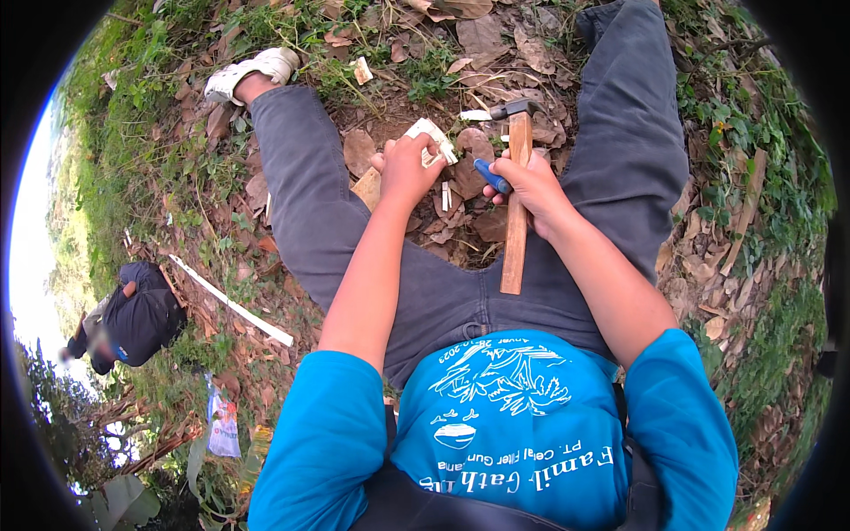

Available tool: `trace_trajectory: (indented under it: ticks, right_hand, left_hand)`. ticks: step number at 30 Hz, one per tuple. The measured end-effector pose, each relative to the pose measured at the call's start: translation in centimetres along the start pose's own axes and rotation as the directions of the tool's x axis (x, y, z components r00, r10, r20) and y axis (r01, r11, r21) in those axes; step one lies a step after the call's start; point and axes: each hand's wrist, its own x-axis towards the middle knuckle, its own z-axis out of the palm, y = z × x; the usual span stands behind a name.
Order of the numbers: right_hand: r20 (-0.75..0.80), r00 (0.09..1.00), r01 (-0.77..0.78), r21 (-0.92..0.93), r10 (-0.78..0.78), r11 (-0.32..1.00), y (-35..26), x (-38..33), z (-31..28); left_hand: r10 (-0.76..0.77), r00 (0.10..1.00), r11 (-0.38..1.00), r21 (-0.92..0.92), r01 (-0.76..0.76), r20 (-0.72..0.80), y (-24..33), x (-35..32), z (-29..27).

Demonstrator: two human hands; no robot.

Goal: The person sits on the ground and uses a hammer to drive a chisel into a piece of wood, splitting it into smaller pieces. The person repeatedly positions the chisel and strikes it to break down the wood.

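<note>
Head view, only cam we've got: person sits on the ground [496, 44] w/ legs spread, dry leaves and dirt between the knees. Left hand [409, 168] is closed over a pale wood piece [434, 142], fingers wrapped tight on it, pinning it against a flat board [367, 188] on the dirt. Right hand [531, 186] is clamped on two things at once: a wooden-handled hammer [518, 177], gripped high up near the metal head, handle trailing back toward the lap, plus a small blue-handled tool [492, 175] poking out toward the left hand. Can't tell what its tip is, too small.

Imo holding both in one fist gives poor control. Better to keep the wood piece flat on the board, fingertips clear of the strike line, and short taps only w/ that choked-up grip. Few small wood offcuts [445, 196] lie right beside the work. Another person [133, 323] crouches well off to the left, not involved.
</note>
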Motion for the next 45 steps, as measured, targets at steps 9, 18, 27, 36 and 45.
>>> trace_trajectory:
  ticks: [9,18,27,36,45]
  right_hand:
    - [-0.008,1.000,-0.006,0.016,0.006,1.000,0.0,0.2,-0.2]
    - [-0.004,1.000,-0.014,-0.015,0.014,1.000,0.2,0.2,-0.4]
    - [-0.048,0.999,-0.015,-0.026,0.014,1.000,0.1,0.7,0.1]
    - [-0.096,0.995,-0.012,-0.034,0.008,0.999,0.6,0.6,0.3]
    - [-0.093,0.996,-0.013,-0.054,0.008,0.998,0.5,0.9,0.4]
  left_hand:
    - [0.172,0.939,0.955,0.284,-0.086,-0.298,3.9,0.6,-0.8]
    - [-0.291,0.912,0.651,-0.759,-0.034,-0.290,-0.1,7.4,-2.1]
    - [-0.063,0.986,0.996,-0.080,0.051,-0.155,-3.1,3.1,-4.1]
    - [0.149,0.958,0.989,0.060,-0.138,-0.246,-2.6,2.8,-1.3]
    - [0.070,0.970,0.995,-0.051,-0.084,-0.233,-2.6,3.6,-1.3]
